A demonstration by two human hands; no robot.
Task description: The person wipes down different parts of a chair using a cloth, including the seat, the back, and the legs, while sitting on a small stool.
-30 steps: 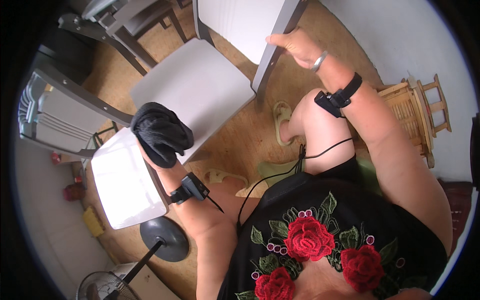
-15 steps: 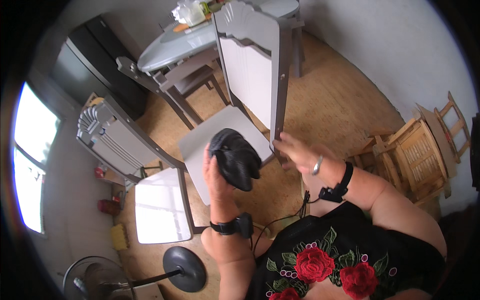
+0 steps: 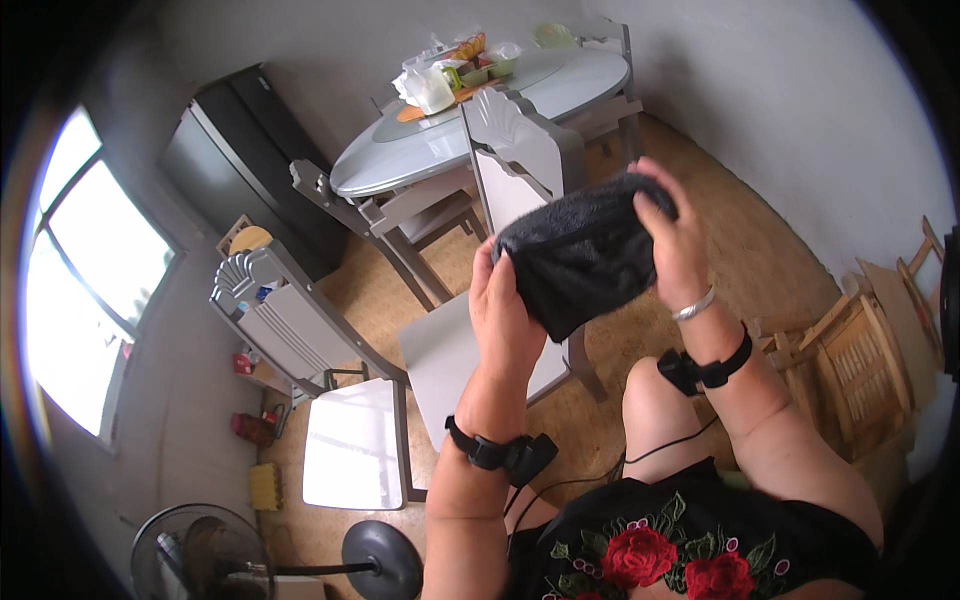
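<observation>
Between my two hands a soft black cloth item [image 3: 585,260] with a fuzzy upper band is held stretched out in the air; its exact kind I cannot make out. My left hand [image 3: 505,310] grips its left end, thumb pressed on the near side. At the other end my right hand [image 3: 680,240] closes on the upper right corner, thumb in front and fingers behind. A silver bracelet circles my right wrist, and each forearm wears a black strap with a small device. Behind the cloth stands a grey dining chair [image 3: 440,340], its backrest partly covered.
A second grey chair [image 3: 355,455] stands at the left, near a fan [image 3: 380,560]. Farther back is an oval table [image 3: 370,165] bearing bags and bowls, beside a dark refrigerator [image 3: 250,170]. Folded wooden chairs [image 3: 850,360] lean by the right wall.
My right hand has come in and taken the right end of the cloth item. The bunched item has been spread and raised. The view has shifted, showing more of the table and window.
</observation>
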